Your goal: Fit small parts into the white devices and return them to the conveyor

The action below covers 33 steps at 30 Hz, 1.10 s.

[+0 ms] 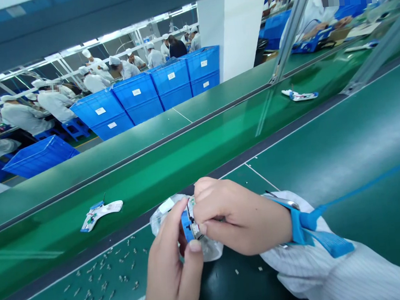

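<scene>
A small blue and white plastic housing with electronic parts inside point(187, 227) is held between the thumb and fingers of my left hand point(172, 261). My right hand point(230, 210) is closed, its thumb and fingertips pinched against the inner side of that housing. Whatever lies between the right fingertips is too small or hidden to name. Beneath both hands sits a clear plastic bag or tray point(213, 249), mostly covered by them. Many small metal pieces point(88, 295) lie scattered on the green bench to the left of my left hand.
A green conveyor belt point(160, 171) runs behind the bench, carrying a curved white and blue housing point(101, 214) and another one point(300, 96). A blue wrist strap point(305, 227) trails its cord rightward. Beyond are blue bins point(136, 92) and co-workers; one person's hands point(315, 30) work at upper right.
</scene>
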Motion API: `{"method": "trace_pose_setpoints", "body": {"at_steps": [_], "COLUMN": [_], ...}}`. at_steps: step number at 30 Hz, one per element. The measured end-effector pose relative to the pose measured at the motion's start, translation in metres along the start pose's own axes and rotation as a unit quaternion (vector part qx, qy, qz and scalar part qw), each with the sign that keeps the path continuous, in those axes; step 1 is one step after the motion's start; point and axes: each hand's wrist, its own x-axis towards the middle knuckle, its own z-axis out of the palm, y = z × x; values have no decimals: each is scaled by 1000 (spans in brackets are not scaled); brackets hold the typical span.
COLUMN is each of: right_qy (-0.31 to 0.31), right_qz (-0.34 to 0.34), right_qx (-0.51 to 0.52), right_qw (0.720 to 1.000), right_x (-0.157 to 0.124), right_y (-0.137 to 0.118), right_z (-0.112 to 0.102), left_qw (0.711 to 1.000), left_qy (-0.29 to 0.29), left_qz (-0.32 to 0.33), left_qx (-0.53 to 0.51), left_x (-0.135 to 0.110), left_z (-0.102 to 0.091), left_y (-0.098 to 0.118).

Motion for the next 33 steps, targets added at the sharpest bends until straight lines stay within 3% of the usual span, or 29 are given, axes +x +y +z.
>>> {"method": "trace_pose_setpoints", "body": {"at_steps": [5,9,14,19,22,27,33], "right_qy": [-10,1,44,75,84,93,91], "right_qz": [15,76,216,280,274,191,171], "right_qx": [23,82,192,254,211,97,14], "right_qw": [1000,994,956,923,934,972,981], "right_x": [-1,1,5,9,8,3,-2], "right_y": [-1,-2,-3,-4,-8,-16,-23], "right_z": [2,3,9,19,24,28,31], "left_qw": [998,991,972,964,955,943,933], "left_qy": [0,49,111,153,144,128,143], "left_qz": [-67,-48,-46,-34,-52,-63,-30], "left_qx": [14,117,203,217,254,300,330], "left_x": [-8,-10,-8,-6,-7,-8,-7], "left_z": [12,21,29,33,32,30,29], "left_y": [11,13,10,5,3,2,-1]}}
